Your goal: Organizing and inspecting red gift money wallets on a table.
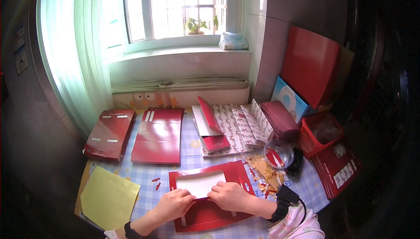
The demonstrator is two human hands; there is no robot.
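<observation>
A red printed cardboard piece point(205, 221) lies in front of me on the checked cloth. A white panel point(202, 184) shows at its upper middle, bordered by red card. My left hand point(176, 202) pinches the near edge of this panel at its left corner. My right hand point(227, 194) grips the same edge at the right, fingers bent over it. The thumbs and the underside of the edge are mostly hidden. Small red paper scraps point(156, 184) lie left of the piece.
At the back left are two stacks of red card point(109, 134) point(157, 136). Patterned folded sheets point(240, 125) stand behind. To the right are a clear bowl point(278, 153), tan scraps point(264, 169) and a red basket point(321, 134). Yellow paper point(109, 195) lies at the left.
</observation>
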